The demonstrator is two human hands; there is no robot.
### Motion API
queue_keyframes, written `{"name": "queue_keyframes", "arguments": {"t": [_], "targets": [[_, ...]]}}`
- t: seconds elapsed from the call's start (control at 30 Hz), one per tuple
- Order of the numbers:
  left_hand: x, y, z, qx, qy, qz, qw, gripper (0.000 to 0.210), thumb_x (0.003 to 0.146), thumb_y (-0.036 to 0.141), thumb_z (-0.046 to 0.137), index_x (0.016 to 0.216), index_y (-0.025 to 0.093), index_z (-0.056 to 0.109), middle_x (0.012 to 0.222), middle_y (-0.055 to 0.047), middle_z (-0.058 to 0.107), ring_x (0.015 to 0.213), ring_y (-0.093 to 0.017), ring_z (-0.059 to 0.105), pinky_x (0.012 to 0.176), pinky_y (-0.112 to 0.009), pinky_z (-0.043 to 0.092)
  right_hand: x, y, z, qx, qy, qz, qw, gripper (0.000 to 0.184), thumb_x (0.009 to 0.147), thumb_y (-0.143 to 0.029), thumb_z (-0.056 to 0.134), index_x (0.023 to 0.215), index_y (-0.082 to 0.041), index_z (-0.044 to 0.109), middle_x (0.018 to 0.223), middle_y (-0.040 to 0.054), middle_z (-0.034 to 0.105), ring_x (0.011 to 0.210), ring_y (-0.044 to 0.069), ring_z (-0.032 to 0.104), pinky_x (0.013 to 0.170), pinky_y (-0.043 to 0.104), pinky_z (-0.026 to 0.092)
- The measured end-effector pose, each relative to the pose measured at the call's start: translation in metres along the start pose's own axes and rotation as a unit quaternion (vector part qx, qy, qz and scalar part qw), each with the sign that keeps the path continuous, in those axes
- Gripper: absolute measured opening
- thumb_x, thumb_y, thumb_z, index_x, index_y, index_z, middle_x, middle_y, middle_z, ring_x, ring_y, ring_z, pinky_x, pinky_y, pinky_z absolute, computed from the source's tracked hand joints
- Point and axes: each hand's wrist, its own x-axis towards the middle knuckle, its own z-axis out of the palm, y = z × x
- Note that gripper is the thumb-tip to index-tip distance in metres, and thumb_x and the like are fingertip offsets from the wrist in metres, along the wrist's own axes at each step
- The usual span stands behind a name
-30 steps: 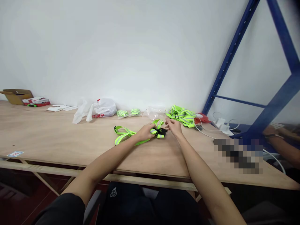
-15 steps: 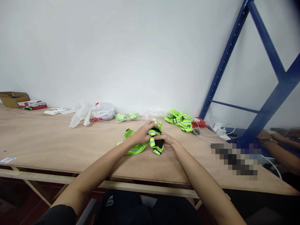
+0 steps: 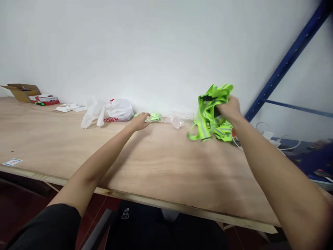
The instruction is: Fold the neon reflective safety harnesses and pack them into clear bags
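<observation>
My right hand (image 3: 230,109) is raised on the right, its fingers wrapped round a bunched lime-yellow reflective strap vest (image 3: 205,114) with silver stripes and black buckles. Loose straps dangle from it, slightly blurred. More lime reflective straps (image 3: 223,131) lie behind it on the table; where the two pieces part is hard to see. My left hand (image 3: 140,121) reaches to the back of the table with fingers stretched forward. It covers most of one rolled lime bundle (image 3: 135,115). Just right of the fingers lies a second rolled lime-and-silver bundle (image 3: 156,117).
A clear plastic bag (image 3: 177,119) lies by the wall between my hands. To the left are a white plastic bag (image 3: 119,110), white papers (image 3: 68,108), a red-and-white box (image 3: 47,100) and a cardboard box (image 3: 24,93). A blue metal frame (image 3: 288,59) and white cables (image 3: 286,149) are at right.
Both hands have left the table's middle. My right hand has lifted the lime straps up and right; my left hand has moved to the rolled bundles at the back. The view has shifted.
</observation>
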Motion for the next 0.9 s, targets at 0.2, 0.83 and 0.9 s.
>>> {"name": "queue_keyframes", "arguments": {"t": [0.2, 0.83, 0.9], "targets": [[0.012, -0.017, 0.041, 0.134, -0.024, -0.059, 0.989, 0.040, 0.088, 0.023, 0.058, 0.126, 0.015, 0.055, 0.129, -0.020, 0.056, 0.121, -0.036, 0.052, 0.090, -0.045, 0.048, 0.039, 0.024, 0.001, -0.339, -0.085, 0.007, 0.937, 0.067, 0.086, -0.023, 0.057, 0.148, -0.013, 0.033, 0.143, 0.0264, 0.045, 0.122, 0.034, 0.054, 0.096, 0.048, 0.045], [0.035, -0.026, 0.040, 0.090, -0.027, -0.068, 0.993, 0.024, 0.086, 0.017, 0.046, 0.084, 0.010, 0.069, 0.105, -0.024, 0.067, 0.098, -0.035, 0.063, 0.077, -0.038, 0.046, -0.153, 0.030, 0.051, -0.216, -0.378, -0.246, 0.866, 0.026, 0.092, -0.014, 0.048, 0.108, -0.016, 0.068, 0.113, 0.0143, 0.070, 0.108, 0.025, 0.059, 0.103, 0.041, 0.033], [0.031, -0.027, 0.038, 0.064, -0.029, -0.058, 0.996, 0.023, 0.083, 0.019, 0.048, 0.071, 0.012, 0.066, 0.094, -0.024, 0.069, 0.089, -0.035, 0.065, 0.073, -0.037, 0.045, -0.160, 0.023, 0.055, -0.179, -0.385, -0.237, 0.874, 0.024, 0.091, -0.012, 0.050, 0.106, -0.017, 0.069, 0.111, 0.0134, 0.071, 0.105, 0.024, 0.060, 0.102, 0.040, 0.034]]}}
